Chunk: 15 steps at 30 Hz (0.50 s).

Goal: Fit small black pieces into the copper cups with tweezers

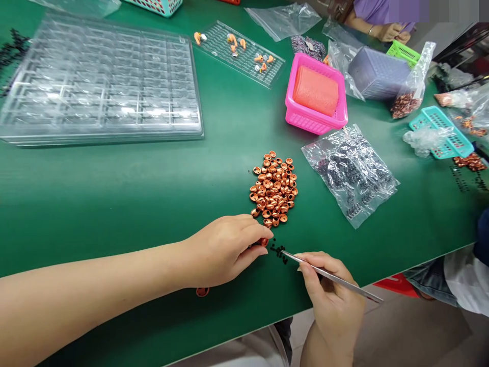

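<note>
My left hand point(225, 250) pinches one small copper-coloured oval shell point(264, 242) between thumb and fingers, just below a pile of similar copper shells point(273, 188). In my right hand point(332, 290) are metal tweezers point(340, 280), held like a pen and pointing left. Their tips touch or hover at a small scatter of tiny black pieces point(278, 250); whether they grip one I cannot tell. Another copper shell point(202, 291) lies near the table edge below my left wrist, partly hidden by the forearm.
Stacked clear plastic trays point(107, 86) stand at the left. A clear ribbed tray point(240, 53) with orange pieces lies at the back. Right of the pile are a pink basket point(301, 122) and a clear bag point(351, 173) of dark parts. Another person's hands point(393, 33) show far right.
</note>
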{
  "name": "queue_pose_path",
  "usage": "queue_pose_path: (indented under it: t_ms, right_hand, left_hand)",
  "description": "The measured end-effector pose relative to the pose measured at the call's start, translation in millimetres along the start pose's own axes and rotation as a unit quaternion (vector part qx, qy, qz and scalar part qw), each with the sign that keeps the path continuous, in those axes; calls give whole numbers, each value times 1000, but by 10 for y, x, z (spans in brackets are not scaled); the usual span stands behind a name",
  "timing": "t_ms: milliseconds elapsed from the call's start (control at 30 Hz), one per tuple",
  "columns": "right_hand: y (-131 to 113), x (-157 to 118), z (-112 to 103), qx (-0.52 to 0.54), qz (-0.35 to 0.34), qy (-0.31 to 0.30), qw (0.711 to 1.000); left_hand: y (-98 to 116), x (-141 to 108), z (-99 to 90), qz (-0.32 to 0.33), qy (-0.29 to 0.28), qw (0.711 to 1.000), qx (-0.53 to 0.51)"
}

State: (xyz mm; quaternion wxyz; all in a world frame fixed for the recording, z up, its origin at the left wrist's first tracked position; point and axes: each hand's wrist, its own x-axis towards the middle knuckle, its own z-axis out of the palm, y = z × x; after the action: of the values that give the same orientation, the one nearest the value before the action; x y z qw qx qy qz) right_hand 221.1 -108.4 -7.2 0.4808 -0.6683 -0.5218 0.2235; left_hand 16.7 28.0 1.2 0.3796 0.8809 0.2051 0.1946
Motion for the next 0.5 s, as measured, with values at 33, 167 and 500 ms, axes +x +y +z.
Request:
queue_pose_path:
  t_ms: [33, 167, 500]
  right_hand:
    - [0, 1, 1, 6, 3, 1, 1000]
    - [6, -13, 14, -6, 11, 16, 1000]
    - [0, -8, 15, -21, 3, 0, 1000]
  left_hand:
    - [1, 1, -3, 0, 0, 1000, -1]
    - [2, 4, -3, 0, -3, 1000, -1]
    - [-1, 12, -1, 8, 4, 1000, -2]
